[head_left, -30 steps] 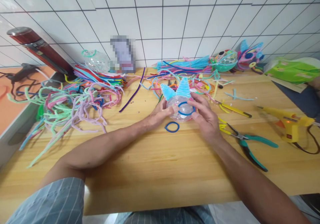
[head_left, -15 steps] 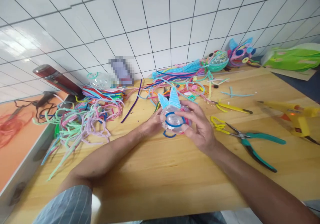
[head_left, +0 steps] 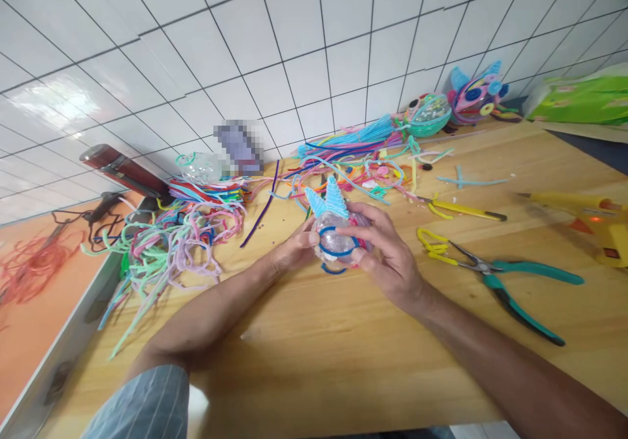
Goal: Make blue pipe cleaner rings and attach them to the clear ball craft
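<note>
A clear plastic ball with two light blue pipe-cleaner ears is held between both hands above the wooden table. My left hand grips its left side, thumb at the edge of a dark blue ring on the ball's front. On the right, my right hand wraps round the ball, with fingertips at the ring's right edge. Pink material shows beside those fingers. A dark blue curved piece shows beneath the ball. The far side of the ball is hidden.
Green-handled pliers, a yellow cutter and a yellow glue gun lie right. Tangled pipe cleaners and a dark red cylinder are at left. Decorated balls stand by the tiled wall.
The camera view has shifted and tilted slightly. The ball and its ring are tipped a little differently in my hands, and both hands keep their hold.
</note>
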A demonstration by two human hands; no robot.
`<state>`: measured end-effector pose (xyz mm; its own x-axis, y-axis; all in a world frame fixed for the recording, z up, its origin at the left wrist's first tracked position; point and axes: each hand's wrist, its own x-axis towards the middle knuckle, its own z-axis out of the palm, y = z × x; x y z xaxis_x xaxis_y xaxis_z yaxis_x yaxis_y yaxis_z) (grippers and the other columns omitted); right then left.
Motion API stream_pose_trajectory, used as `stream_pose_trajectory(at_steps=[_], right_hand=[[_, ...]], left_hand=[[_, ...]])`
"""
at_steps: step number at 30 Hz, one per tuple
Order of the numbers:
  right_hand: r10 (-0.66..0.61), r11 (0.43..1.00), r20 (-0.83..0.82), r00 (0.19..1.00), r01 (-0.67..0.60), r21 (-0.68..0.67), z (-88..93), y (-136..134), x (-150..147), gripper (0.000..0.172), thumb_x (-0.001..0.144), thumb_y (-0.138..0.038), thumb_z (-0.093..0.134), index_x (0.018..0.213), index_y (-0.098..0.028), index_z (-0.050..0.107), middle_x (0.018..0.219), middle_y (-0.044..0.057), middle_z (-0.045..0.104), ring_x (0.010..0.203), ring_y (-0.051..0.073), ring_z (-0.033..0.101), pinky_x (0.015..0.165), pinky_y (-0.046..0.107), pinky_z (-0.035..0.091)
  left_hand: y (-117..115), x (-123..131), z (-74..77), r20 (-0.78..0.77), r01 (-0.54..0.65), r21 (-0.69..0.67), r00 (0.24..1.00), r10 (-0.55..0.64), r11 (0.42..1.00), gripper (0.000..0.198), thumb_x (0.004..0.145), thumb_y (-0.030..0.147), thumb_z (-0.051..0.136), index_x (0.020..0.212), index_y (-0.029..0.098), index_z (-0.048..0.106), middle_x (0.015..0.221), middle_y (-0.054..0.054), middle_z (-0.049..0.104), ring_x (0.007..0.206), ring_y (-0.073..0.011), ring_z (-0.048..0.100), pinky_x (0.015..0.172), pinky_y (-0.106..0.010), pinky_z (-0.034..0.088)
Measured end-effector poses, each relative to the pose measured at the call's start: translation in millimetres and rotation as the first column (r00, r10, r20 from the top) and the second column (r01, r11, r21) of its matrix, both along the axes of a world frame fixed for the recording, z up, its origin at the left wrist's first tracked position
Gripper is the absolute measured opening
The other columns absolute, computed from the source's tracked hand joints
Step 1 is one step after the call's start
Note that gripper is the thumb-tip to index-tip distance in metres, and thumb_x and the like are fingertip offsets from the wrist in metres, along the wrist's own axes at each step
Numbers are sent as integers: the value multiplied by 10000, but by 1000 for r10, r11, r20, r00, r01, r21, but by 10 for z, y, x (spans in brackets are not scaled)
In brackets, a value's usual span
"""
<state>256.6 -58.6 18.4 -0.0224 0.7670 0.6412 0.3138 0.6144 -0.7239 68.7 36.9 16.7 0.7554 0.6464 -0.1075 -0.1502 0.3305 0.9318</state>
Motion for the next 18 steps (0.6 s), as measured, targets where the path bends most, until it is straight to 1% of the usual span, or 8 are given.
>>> stream_pose_trajectory(at_steps=[5,8,12,15,18], right_hand=[[31,999,-66,997,-34,-37,-37,23,12,332,1020,-416,596,1321,-404,734,1533,48,562,1437,315,523,1206,550,432],[52,997,-84,995,-56,-53,-48,40,29,333,1015,-440,607,1320,-409,738,1541,44,561,1439,322,520,1217,554,415],[57,997,-99,993,-61,-42,-84,67,40,330,1023,-386,610,1324,-448,729,1546,16,563,1446,302,516,1223,532,412],[70,996,-90,993,-75,-46,-118,98,66,350,1023,-357,615,1345,-454,716,1563,4,553,1471,288,499,1240,520,404],[81,994,-78,994,-87,-74,-132,135,121,344,1024,-349,615,1338,-440,725,1580,1,548,1495,284,485,1260,516,395]], left_hand=[[-10,30,13,28,-9,-31,1000,9,999,826,576,632,889,1226,166,684,1193,-142,758,1026,-319,743,909,-413,598],[-29,45,35,54,-27,-53,998,30,998,817,568,615,912,1206,153,697,1184,-138,761,1022,-294,743,910,-380,600],[-33,41,44,62,-32,-55,997,36,998,766,584,582,920,1179,149,708,1123,-128,775,964,-264,753,882,-350,598],[-16,40,28,64,-28,-35,997,30,999,750,604,599,908,1172,151,710,1119,-129,778,973,-274,758,884,-358,596],[22,49,-22,80,-52,-18,995,54,998,735,615,582,916,1177,160,701,1113,-125,782,980,-280,763,852,-349,595]])
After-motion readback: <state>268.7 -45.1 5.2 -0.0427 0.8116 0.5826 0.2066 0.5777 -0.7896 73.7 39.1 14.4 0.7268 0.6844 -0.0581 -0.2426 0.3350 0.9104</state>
